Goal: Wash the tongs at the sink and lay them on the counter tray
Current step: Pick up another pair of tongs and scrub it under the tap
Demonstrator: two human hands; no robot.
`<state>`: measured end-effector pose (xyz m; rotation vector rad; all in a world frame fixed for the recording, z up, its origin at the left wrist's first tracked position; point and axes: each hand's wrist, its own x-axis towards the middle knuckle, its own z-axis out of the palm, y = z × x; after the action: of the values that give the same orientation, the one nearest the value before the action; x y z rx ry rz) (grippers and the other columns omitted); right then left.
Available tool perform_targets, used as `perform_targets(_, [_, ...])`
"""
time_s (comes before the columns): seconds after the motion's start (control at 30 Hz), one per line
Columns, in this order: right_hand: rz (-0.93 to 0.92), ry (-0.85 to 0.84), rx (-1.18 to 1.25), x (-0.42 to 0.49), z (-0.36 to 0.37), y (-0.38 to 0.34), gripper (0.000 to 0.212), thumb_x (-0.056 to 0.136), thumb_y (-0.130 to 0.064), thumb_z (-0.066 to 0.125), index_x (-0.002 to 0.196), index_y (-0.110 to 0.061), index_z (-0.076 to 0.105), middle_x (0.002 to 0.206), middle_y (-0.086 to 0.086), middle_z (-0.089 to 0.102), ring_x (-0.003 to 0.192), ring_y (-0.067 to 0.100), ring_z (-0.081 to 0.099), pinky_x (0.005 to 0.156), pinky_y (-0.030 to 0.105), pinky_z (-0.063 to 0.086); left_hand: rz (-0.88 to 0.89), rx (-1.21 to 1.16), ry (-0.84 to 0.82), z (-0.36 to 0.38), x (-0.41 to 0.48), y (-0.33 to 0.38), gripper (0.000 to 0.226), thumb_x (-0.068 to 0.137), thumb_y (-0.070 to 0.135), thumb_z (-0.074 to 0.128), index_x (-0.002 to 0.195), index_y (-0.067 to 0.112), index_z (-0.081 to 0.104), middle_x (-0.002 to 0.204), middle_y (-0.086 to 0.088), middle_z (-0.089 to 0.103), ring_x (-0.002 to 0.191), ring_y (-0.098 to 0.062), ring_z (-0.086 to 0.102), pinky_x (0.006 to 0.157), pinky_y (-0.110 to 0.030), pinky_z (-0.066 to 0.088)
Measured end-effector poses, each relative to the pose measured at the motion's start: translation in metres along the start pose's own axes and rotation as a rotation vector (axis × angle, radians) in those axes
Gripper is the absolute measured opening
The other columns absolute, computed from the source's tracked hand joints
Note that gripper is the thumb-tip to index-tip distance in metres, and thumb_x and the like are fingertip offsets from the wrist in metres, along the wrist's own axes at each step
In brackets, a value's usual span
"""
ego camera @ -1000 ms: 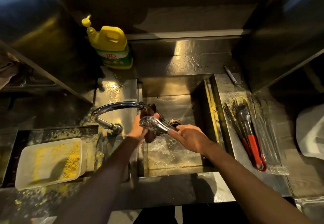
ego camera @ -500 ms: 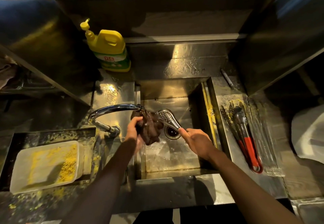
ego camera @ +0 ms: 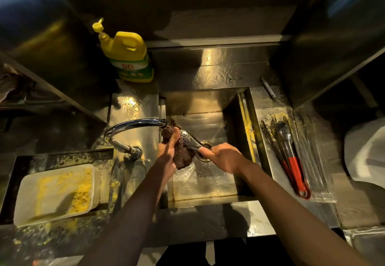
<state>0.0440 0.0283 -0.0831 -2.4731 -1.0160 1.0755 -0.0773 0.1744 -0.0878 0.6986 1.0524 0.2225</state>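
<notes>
At a steel kitchen sink (ego camera: 245,120), the perforated head of the tongs (ego camera: 188,139) has swung back under the faucet (ego camera: 133,125) spout after tilting up and to the right half a second ago; it now lies low, pointing left against the dark scrubbing cloth (ego camera: 181,155). The left hand (ego camera: 169,153) has risen, its thumb now pressed over the cloth and touching the tongs' head, where a second ago it cupped the cloth from behind. The right hand (ego camera: 224,157) has shifted slightly right and lower along the handle, over the drain. The cloth now hangs lower beneath the tongs.
</notes>
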Motion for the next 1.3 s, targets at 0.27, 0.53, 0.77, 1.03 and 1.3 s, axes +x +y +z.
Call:
perform_targets(0.27, [0.018, -0.055, -0.075, -0.012, 0.007, 0.005, 0.060, 0.100, -0.063, 0.037, 0.093, -0.012, 0.068, 0.081, 0.007, 0.061, 0.071, 0.020, 0.059, 0.062, 0.027, 0.039, 0.153, 0.550, -0.049, -0.021, -0.003, 0.014, 0.035, 0.087, 0.037, 0.068, 0.105, 0.007, 0.065, 0.080, -0.009, 0.072, 0.061, -0.017, 0.070, 0.048, -0.025, 0.054])
perform_targets(0.53, [0.101, 0.084, 0.025, -0.012, 0.001, 0.010, 0.059, 0.093, -0.068, 0.045, 0.071, -0.016, 0.060, 0.073, 0.004, 0.061, 0.068, 0.019, 0.059, 0.064, 0.031, 0.045, 0.181, 0.469, 0.157, -0.026, -0.002, -0.010, 0.061, 0.073, 0.064, 0.070, 0.111, 0.017, 0.068, 0.101, -0.003, 0.075, 0.095, -0.023, 0.070, 0.091, -0.043, 0.055])
perform_targets(0.77, [0.072, 0.285, 0.078, -0.028, 0.003, 0.003, 0.039, 0.091, -0.059, 0.060, 0.096, -0.022, 0.047, 0.078, -0.006, 0.060, 0.068, 0.015, 0.058, 0.059, 0.029, 0.039, 0.158, 0.416, -0.018, -0.014, -0.019, -0.010, 0.044, 0.081, 0.047, 0.074, 0.112, 0.016, 0.069, 0.095, -0.006, 0.077, 0.088, -0.030, 0.074, 0.082, -0.050, 0.058])
perform_targets(1.03, [0.107, 0.431, 0.096, -0.056, -0.003, 0.011, 0.070, 0.091, -0.062, 0.059, 0.143, -0.021, 0.039, 0.111, -0.001, 0.073, 0.105, 0.019, 0.068, 0.088, 0.036, 0.051, 0.123, 0.428, -0.053, 0.002, -0.030, -0.009, 0.035, 0.082, 0.048, 0.072, 0.103, 0.021, 0.068, 0.091, -0.008, 0.076, 0.079, -0.029, 0.073, 0.067, -0.043, 0.060])
perform_targets(1.3, [0.089, 0.575, 0.045, -0.080, -0.020, 0.020, 0.053, 0.093, -0.062, 0.055, 0.128, -0.021, 0.052, 0.103, 0.001, 0.073, 0.094, 0.022, 0.070, 0.075, 0.034, 0.053, 0.188, 0.443, -0.133, 0.039, -0.055, -0.020, 0.041, 0.082, 0.036, 0.075, 0.113, 0.011, 0.066, 0.098, -0.010, 0.075, 0.089, -0.025, 0.071, 0.078, -0.037, 0.057])
